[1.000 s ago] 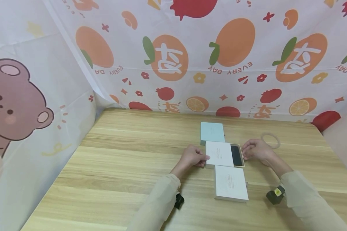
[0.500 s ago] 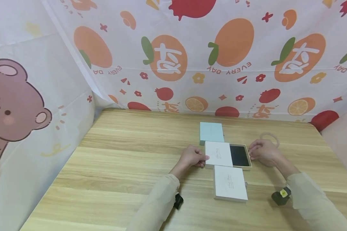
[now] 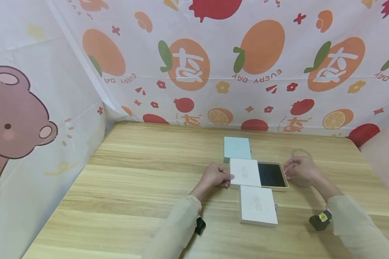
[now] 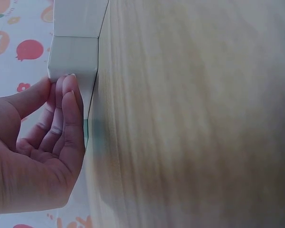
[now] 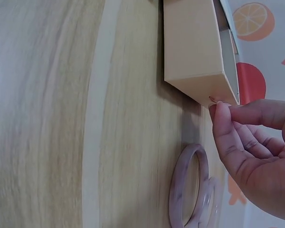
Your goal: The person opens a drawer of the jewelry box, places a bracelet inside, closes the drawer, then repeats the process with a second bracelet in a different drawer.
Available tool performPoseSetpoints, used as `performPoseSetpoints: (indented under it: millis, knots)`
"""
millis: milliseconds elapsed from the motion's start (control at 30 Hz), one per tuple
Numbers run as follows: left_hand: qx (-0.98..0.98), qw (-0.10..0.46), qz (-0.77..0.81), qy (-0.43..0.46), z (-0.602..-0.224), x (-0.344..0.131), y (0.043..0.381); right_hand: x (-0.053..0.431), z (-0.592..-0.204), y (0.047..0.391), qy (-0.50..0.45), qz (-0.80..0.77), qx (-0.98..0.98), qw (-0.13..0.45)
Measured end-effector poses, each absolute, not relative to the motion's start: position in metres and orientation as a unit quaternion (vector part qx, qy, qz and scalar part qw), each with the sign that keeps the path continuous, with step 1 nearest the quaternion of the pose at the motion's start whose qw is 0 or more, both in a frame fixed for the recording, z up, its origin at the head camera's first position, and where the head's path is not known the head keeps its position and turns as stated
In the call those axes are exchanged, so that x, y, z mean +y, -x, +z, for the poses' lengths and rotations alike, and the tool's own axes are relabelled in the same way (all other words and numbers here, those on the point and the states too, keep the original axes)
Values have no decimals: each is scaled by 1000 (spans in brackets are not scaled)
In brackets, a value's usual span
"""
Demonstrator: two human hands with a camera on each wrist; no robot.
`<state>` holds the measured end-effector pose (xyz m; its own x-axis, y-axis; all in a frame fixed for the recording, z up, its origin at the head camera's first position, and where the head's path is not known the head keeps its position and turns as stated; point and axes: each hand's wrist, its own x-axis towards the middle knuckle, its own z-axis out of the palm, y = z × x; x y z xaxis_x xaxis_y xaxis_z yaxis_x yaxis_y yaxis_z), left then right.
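Observation:
In the head view a white sliding box [image 3: 244, 172] lies flat in the middle of a row of boxes. Its drawer [image 3: 272, 175], lined in black, sticks out well to the right. My left hand [image 3: 215, 175] holds the box's outer sleeve at its left end, thumb on the top edge and fingertips against the end face [image 4: 72, 54]. With thumb and index finger, my right hand [image 3: 301, 171] pinches the small pull tab [image 5: 212, 99] on the drawer's front. The other right fingers are loosely bent.
A light blue box [image 3: 237, 147] stands just behind the middle one, and another white box [image 3: 258, 205] lies in front of it. Beyond the right hand lie marbled pinkish bangles [image 5: 177, 187]. A printed cloth [image 3: 227, 79] hangs along the table's far edge.
My right hand has moved to the right, drawing the drawer farther out of its sleeve and exposing more black lining. The left hand and the other boxes have stayed in place.

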<state>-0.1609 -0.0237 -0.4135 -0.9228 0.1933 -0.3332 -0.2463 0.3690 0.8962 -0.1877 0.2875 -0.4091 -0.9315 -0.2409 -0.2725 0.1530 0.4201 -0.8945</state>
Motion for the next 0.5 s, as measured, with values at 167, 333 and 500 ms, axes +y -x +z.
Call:
performPoseSetpoints:
  millis: [167, 333, 500]
  knots:
    - [806, 196, 559, 14, -414, -24, 160, 292, -410, 188, 20, -530, 827, 185]
    - [807, 198, 556, 14, -413, -24, 160, 293, -409, 187, 16, -520, 833, 187]
    - [806, 199, 557, 15, -413, -24, 161, 292, -408, 186, 14, -517, 835, 188]
